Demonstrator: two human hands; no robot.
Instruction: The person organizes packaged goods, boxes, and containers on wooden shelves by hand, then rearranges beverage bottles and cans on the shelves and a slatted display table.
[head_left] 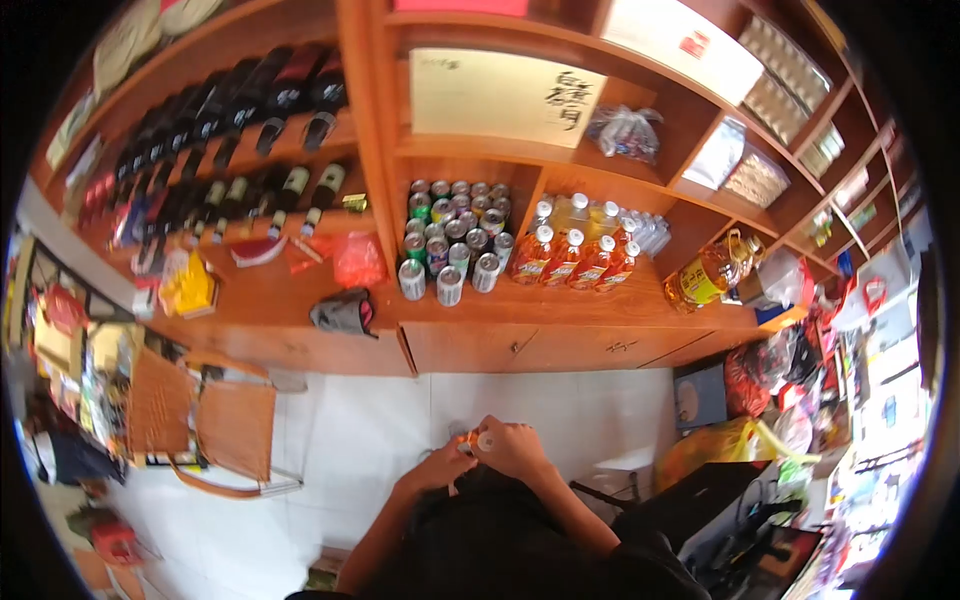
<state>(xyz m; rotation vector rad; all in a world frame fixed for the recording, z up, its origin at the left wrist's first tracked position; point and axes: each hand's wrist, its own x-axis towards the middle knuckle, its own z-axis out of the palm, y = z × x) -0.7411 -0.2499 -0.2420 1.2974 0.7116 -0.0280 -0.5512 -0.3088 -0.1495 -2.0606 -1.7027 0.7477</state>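
Both of my hands are close together low in the middle of the view, in front of my dark clothing. My left hand [440, 466] is closed on a small orange and white thing [467, 441], too small to name. Beside it, my right hand [512, 448] has its fingers curled around a small pale round object [486, 440], which looks like a cap or the end of a roll. Whether the two held things are joined is unclear.
Drink cans [458, 240] and orange-drink bottles [575, 258] stand on the wooden cabinet [600, 312]. Dark wine bottles [230, 105] lie on the left shelves. A brown chair [235, 425] stands at left; bags [705, 450] and a blue-grey box [700, 397] are at right.
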